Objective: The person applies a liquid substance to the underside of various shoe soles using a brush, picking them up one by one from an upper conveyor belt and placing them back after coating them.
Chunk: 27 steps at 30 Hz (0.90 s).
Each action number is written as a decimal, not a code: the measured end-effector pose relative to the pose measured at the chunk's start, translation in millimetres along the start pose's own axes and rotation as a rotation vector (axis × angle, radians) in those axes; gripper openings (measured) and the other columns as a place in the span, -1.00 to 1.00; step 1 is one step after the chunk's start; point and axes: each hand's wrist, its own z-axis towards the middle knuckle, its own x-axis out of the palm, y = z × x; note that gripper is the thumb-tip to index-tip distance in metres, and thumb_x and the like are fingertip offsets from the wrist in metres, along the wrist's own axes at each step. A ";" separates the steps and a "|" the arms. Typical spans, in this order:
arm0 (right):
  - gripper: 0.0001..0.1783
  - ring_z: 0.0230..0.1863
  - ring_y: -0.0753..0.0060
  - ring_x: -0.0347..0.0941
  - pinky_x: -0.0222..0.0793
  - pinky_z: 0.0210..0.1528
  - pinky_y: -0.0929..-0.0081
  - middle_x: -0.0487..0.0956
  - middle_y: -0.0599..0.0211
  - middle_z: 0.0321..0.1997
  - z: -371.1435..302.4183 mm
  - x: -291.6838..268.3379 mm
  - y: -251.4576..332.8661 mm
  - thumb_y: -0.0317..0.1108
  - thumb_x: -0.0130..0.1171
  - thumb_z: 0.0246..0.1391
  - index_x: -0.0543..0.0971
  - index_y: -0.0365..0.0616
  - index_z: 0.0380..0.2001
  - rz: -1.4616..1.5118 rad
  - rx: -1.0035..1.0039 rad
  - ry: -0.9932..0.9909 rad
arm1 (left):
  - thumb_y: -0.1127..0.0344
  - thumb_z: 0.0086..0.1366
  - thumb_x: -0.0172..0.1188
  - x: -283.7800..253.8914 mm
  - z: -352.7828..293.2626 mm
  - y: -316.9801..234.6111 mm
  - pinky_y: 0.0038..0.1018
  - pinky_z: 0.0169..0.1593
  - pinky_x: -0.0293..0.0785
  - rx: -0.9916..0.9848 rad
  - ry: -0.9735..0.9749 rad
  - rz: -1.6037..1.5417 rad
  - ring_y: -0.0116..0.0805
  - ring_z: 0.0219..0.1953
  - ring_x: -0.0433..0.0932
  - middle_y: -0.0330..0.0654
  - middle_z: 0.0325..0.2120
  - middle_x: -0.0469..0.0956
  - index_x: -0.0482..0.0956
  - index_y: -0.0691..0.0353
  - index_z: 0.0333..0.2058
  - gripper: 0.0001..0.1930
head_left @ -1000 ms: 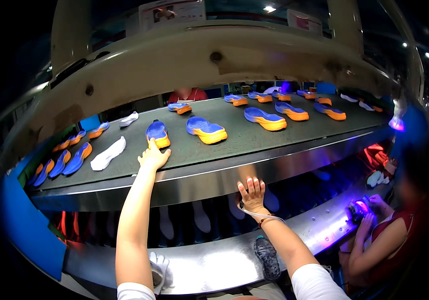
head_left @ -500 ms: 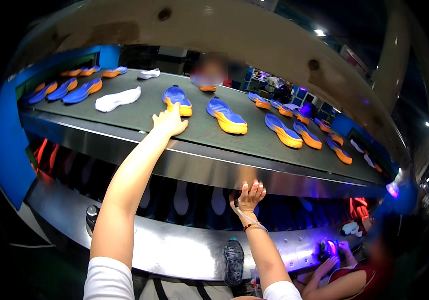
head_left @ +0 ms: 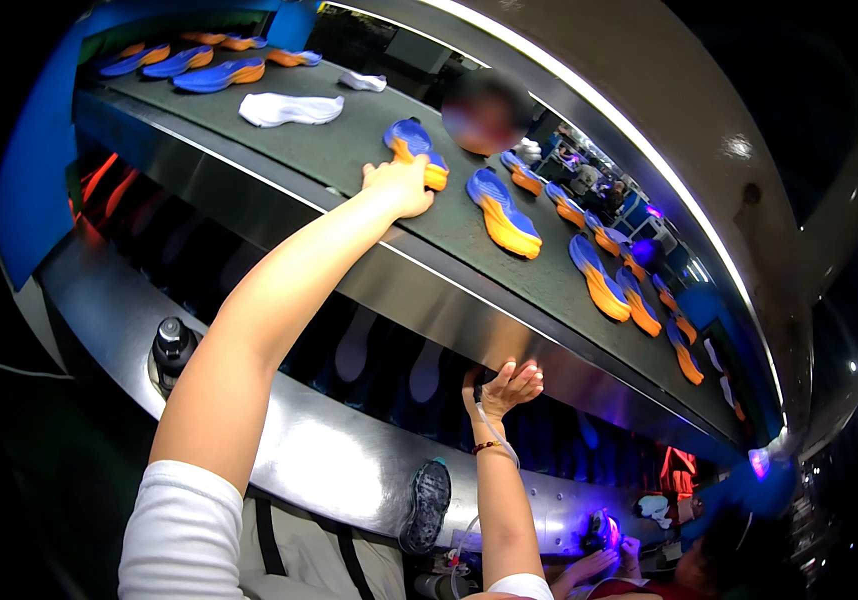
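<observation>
Fingers (head_left: 418, 167) of the left hand (head_left: 396, 188) touch the blue-orange sole (head_left: 409, 134) just beyond.

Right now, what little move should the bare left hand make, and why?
Maybe grip the curved blue-and-orange shoe sole firmly: the left hand is at its orange near end, and the sole rests on the dark green belt.
</observation>
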 end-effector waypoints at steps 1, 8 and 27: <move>-0.02 0.29 -0.20 -0.39 -0.55 0.23 -0.07 -0.26 -0.13 0.28 -0.7 -1.1 0.0 -0.15 0.16 -0.27 -0.14 -0.16 0.18 -0.014 -0.002 0.019 | 0.04 0.06 0.06 1.1 -0.9 -1.2 -0.08 0.04 0.12 -0.003 -0.011 0.000 -0.09 -0.06 0.41 -0.02 -0.16 0.45 0.26 0.03 -0.02 -0.50; -0.03 0.31 -0.16 -0.43 -0.57 0.26 -0.01 -0.26 -0.15 0.28 5.3 -2.7 2.1 -0.17 0.17 -0.25 -0.11 -0.18 0.18 -0.017 -0.037 -0.033 | 0.06 0.08 0.04 1.3 0.6 -0.1 -0.10 0.01 0.16 0.017 -0.001 -0.038 -0.14 -0.08 0.44 -0.08 -0.19 0.49 0.28 0.04 -0.02 -0.53; -0.01 0.25 -0.24 -0.31 -0.49 0.20 -0.12 -0.15 -0.15 0.23 6.2 -4.9 1.3 -0.20 0.22 -0.45 -0.04 -0.10 0.11 0.073 0.000 0.044 | 0.04 0.01 0.07 6.2 14.6 6.4 -0.24 -0.06 0.35 0.226 -0.038 -0.089 -0.01 -0.11 0.43 0.08 -0.20 0.46 0.31 0.24 -0.08 -0.47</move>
